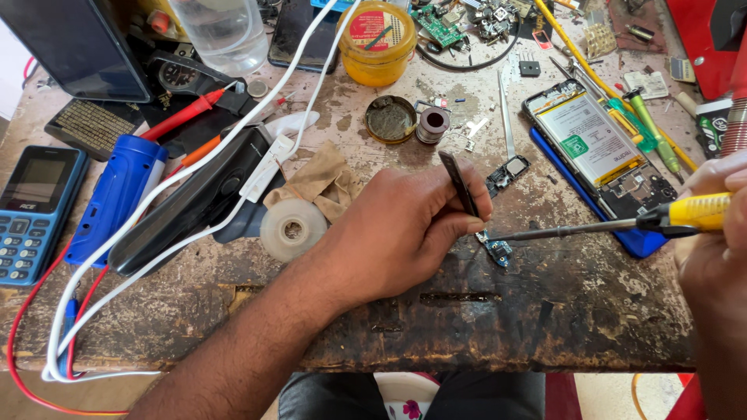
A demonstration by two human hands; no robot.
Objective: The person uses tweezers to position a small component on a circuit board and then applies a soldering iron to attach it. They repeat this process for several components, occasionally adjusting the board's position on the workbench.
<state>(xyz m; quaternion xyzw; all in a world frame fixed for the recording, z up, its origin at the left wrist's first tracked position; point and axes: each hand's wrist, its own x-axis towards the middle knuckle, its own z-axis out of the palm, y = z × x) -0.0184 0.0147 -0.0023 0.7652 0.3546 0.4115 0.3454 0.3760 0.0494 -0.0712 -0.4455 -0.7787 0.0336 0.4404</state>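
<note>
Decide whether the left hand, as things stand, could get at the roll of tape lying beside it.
Probably yes. The roll of tape lies in the open just beside the left hand, with nothing between them. But that hand is shut on tweezers, so it would have to set them down first.

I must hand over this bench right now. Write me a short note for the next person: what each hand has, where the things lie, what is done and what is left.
Left hand: holds dark tweezers, tips down at the small circuit board on the worn table.
Right hand: grips a yellow-handled soldering iron; its tip is at the board, beside the tweezers.
Nearby: opened phone with battery showing, on the right; flux tin and solder spool behind the board.
Done: phone is open, board is out.
Left: whether the joint is finished cannot be seen; the phone is not yet closed.
</note>
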